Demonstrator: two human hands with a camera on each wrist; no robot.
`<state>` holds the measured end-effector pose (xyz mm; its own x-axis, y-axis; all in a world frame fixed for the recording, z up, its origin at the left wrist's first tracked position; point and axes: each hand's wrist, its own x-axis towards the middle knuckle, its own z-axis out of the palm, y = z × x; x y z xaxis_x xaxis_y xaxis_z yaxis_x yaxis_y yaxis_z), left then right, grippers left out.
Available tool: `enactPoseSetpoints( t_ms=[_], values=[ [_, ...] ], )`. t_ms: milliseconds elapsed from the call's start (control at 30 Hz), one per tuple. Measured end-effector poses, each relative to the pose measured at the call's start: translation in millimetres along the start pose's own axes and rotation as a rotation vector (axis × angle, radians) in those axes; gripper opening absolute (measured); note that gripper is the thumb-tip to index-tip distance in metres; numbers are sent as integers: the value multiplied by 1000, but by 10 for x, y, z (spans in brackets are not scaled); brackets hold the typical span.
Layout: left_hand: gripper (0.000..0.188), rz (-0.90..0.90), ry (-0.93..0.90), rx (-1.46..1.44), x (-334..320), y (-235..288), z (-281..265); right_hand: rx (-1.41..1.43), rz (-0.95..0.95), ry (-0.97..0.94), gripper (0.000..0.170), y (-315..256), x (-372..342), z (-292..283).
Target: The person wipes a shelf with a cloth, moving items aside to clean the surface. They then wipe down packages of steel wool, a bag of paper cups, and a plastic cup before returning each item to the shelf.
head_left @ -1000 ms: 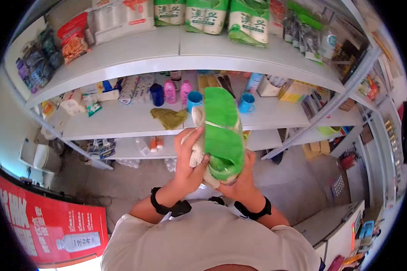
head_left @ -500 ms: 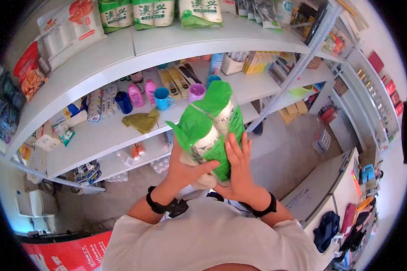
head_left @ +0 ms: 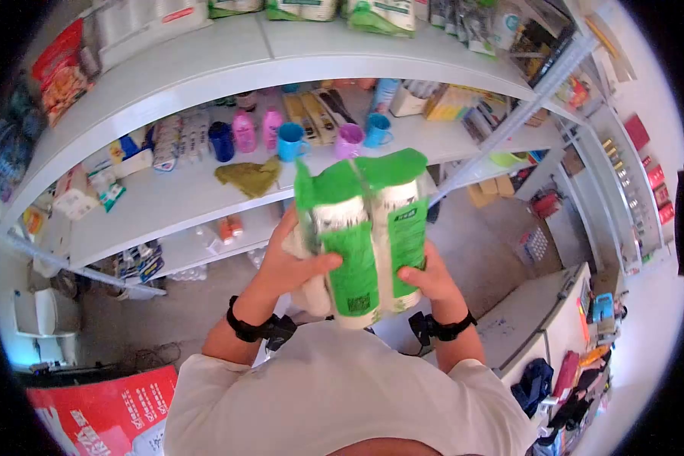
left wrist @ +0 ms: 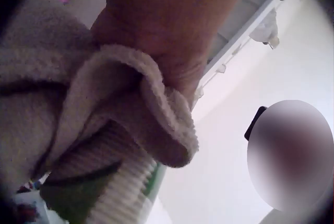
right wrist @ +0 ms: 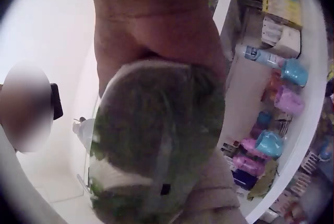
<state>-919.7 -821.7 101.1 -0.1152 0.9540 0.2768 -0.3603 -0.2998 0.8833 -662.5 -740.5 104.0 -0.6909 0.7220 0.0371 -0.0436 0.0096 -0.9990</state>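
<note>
A green-and-white plastic pack of paper cups [head_left: 347,262], two stacks side by side, is held up in front of the chest. My left hand [head_left: 281,266] grips its left side, thumb lying across the front. Between that palm and the pack is a beige towel [head_left: 310,295], whose folds [left wrist: 151,88] fill much of the left wrist view. On the other side my right hand [head_left: 437,280] holds the pack, thumb pressed on the front and fingers hidden behind. The right wrist view shows a rounded end of the pack [right wrist: 156,125] close up.
Ahead is a metal shelf [head_left: 175,83]. Its middle board carries a blue cup [head_left: 290,142], a purple cup [head_left: 349,141], pink bottles [head_left: 244,132] and an olive cloth [head_left: 249,177] at the front edge. Similar green packs [head_left: 380,15] stand above. A counter [head_left: 539,327] is at right.
The pack has been turned so its printed long side faces up toward the head camera. My right hand's fingers went from lying straight along it to gripping its side. The head view has swung right.
</note>
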Motion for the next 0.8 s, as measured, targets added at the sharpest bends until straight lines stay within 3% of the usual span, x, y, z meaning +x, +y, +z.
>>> enactPoseSetpoints(
  t_ms=[67,200,233,300,333,433,533,700,733,800],
  values=[
    [54,113,199,307,-61,-35,-174,-59,-28,137,78,36,120,130],
    [48,358,350,672,-270,235,-204,-569,-423,359,85,-140,354,654],
    [49,385,395,726,-306,263,-203,-664,-429,339,87,-151,351,767],
    [52,439,479,825,-356,292,-211,-558,-436,211,90,-270,352,1041],
    [55,444,484,779,-365,235,-293,-569,-398,28,93,-230,376,1022],
    [57,374,462,717,-387,111,-435,-745,-568,-66,92,-190,366,1094],
    [56,220,432,306,-438,31,-234,-675,-685,-50,90,-141,472,1034],
    [61,358,281,632,-412,176,-182,-579,-615,-13,95,-138,597,938],
    [76,377,243,677,-389,185,-170,-512,-517,24,98,-85,576,927],
    [89,348,240,612,-269,153,-71,-654,-582,95,97,-109,569,947]
  ],
)
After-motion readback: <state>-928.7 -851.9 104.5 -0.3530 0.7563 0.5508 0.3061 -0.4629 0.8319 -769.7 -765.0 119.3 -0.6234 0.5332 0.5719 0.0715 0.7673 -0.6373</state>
